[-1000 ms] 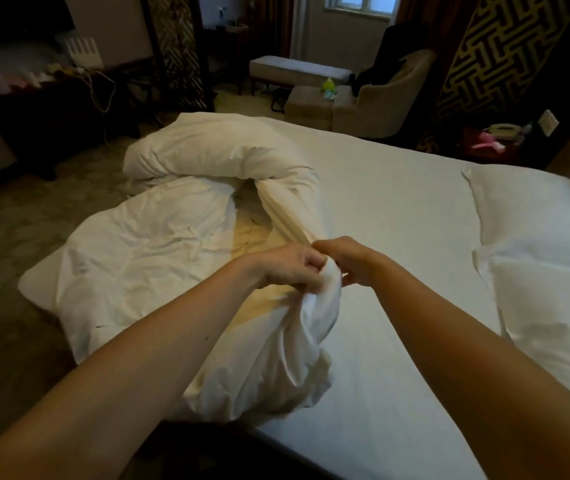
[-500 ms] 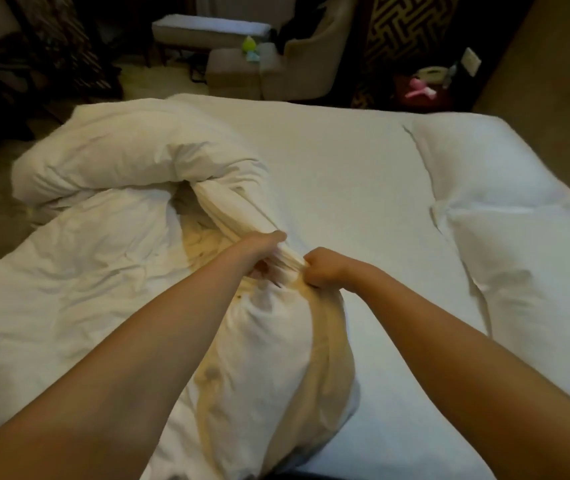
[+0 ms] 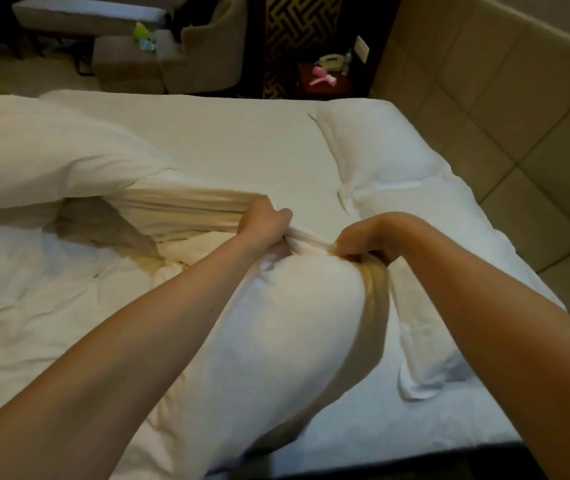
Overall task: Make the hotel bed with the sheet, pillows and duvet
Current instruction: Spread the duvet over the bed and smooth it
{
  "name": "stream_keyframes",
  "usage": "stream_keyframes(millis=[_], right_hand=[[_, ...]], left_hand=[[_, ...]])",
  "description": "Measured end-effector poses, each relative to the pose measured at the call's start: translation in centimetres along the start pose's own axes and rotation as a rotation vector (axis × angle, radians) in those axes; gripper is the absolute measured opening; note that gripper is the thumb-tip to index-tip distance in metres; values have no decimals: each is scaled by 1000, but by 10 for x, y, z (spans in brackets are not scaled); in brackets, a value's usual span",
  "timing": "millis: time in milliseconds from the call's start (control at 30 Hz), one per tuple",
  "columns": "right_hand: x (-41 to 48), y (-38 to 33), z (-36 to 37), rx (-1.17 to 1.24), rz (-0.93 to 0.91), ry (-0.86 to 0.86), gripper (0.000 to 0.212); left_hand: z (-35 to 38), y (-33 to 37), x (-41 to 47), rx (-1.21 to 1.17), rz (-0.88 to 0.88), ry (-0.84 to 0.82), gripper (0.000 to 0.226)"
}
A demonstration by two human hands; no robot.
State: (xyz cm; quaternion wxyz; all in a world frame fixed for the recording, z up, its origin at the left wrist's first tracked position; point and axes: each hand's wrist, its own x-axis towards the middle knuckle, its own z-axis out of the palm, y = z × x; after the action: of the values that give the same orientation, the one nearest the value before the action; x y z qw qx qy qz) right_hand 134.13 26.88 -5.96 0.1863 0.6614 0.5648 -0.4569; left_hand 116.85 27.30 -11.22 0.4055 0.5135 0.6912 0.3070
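A white duvet (image 3: 34, 161) lies bunched over the left half of the bed, with a yellowish patch showing in its open fold. My left hand (image 3: 264, 220) and my right hand (image 3: 363, 240) are close together at the bed's middle, both shut on a stretched edge of the duvet, which bulges below them. A white sheet (image 3: 242, 133) covers the mattress. Two white pillows lie on the right by the headboard, the far pillow (image 3: 373, 143) and the near pillow (image 3: 456, 258).
A beige padded headboard (image 3: 501, 98) runs along the right. Beyond the bed stand an armchair (image 3: 204, 53), a footstool (image 3: 120, 64) and a bench (image 3: 86, 15). A dark nightstand (image 3: 325, 81) holds a phone and a pink object.
Both hands have moved right toward the pillows, pulling the duvet edge taut with them. The view has swung right and down, bringing the headboard into sight.
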Motion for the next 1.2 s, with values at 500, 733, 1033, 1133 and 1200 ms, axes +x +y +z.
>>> stream_keyframes(millis=[500,733,1033,1133,1200], right_hand=[[50,45,31,-380,-195,255,50],[63,-49,75,-268,-565,272,53],[32,-179,185,-327,-860,173,50],[16,-229,229,-343,-930,137,49],[3,-264,263,-340,-976,117,48]], left_hand=[[64,-53,-26,64,-210,-219,21],[-17,-99,-63,-128,-364,91,28],[-139,-180,-143,-274,-469,446,35],[-187,-211,-175,-303,-490,514,34],[-222,-233,-197,-323,-497,561,34]])
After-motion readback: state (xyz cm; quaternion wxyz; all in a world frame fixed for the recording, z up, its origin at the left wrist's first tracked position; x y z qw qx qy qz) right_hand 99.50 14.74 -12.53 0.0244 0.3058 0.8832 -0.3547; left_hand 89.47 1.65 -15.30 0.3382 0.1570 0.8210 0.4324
